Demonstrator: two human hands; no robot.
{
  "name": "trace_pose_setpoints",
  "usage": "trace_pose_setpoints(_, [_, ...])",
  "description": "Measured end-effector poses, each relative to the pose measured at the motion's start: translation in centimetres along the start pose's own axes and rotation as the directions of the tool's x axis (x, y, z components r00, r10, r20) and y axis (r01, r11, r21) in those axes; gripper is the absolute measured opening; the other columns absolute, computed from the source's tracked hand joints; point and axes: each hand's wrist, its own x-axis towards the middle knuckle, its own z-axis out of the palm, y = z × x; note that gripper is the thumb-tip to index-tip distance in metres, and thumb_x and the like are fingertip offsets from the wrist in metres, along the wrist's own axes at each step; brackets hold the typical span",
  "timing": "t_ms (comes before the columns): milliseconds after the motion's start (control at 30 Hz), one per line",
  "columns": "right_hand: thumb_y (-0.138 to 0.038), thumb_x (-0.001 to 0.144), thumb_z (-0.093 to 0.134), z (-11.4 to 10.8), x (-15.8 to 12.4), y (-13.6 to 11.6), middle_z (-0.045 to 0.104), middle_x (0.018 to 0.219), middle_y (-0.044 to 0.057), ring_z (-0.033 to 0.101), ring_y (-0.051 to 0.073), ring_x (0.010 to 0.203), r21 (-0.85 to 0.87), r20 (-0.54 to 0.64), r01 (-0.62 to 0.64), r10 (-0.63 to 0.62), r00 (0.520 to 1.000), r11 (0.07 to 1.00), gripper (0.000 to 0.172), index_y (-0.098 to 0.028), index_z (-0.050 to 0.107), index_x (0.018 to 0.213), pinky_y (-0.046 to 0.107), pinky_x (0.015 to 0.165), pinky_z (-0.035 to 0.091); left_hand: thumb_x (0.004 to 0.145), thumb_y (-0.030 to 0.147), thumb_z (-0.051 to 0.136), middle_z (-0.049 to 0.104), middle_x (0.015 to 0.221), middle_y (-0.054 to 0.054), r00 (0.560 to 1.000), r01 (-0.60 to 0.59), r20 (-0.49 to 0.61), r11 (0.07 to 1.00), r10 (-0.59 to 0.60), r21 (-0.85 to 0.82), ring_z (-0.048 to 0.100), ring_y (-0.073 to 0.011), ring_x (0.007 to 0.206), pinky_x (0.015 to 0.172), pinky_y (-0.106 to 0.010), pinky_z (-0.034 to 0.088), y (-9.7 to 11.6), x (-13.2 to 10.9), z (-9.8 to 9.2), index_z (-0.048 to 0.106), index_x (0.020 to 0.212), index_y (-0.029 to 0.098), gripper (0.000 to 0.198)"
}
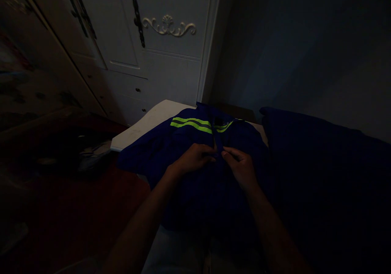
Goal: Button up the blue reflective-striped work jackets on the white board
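A dark blue work jacket (pixel 195 176) with bright yellow-green and grey stripes across its chest lies spread over a white tabletop (pixel 143 123). Its collar points toward the cabinet, and one sleeve hangs out to the left. Just below the stripes, my left hand (pixel 197 156) pinches the left front edge of the jacket. My right hand (pixel 241 164) grips the opposite front edge, thumb and fingers pressed together. Both hands are close to each other at the front opening. In the dim light, fine detail such as buttons cannot be made out.
Behind the table stands a white cabinet (pixel 174 70) with dark handles and scroll decoration. More dark blue cloth (pixel 324 156) is piled at the right. Dim, unclear items (pixel 94 154) lie on the left, above a reddish floor (pixel 100 200).
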Motion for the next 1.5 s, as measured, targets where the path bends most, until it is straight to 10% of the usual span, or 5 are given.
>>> trace_pose_setpoints(200, [-0.046,0.076,0.064,0.13,-0.42,-0.24,0.075,0.092,0.008,0.069,0.025,0.082,-0.011,-0.033,0.019,-0.019,0.999,1.000,0.038,-0.017,0.075,0.098,0.034,0.066,0.055,0.091,0.031,0.059,0.073,0.086,-0.004,0.977,0.043,-0.210,0.999,-0.039,0.017,0.066,-0.0148,0.077,0.072,-0.025,0.049,0.15,-0.05,0.08,0.070,0.091,0.015,0.019])
trace_pose_setpoints(733, [-0.032,0.086,0.059,0.40,-0.74,0.37,0.073,0.092,0.006,0.068,0.021,0.085,-0.172,-0.079,0.303,-0.320,0.944,0.937,0.023,-0.019,0.075,0.096,0.036,0.081,0.054,0.078,0.012,0.060,0.074,0.108,-0.007,0.996,-0.074,-0.055,0.996,0.076,0.046,0.069,-0.0193,0.095,0.087,-0.030,0.053,-0.10,-0.32,0.11,0.070,0.108,0.015,0.032])
trace_pose_setpoints(1500, [-0.027,0.091,0.053,0.36,-1.02,0.18,0.071,0.091,0.005,0.067,0.017,0.085,-0.109,0.031,0.398,-0.397,0.917,0.911,0.025,-0.022,0.076,0.100,0.031,0.075,0.053,0.084,0.022,0.065,0.077,0.089,-0.004,0.980,-0.044,-0.195,0.998,0.033,-0.051,0.071,-0.0160,0.075,0.070,-0.025,0.053,-0.25,-0.49,0.32,0.077,0.094,0.017,0.016])
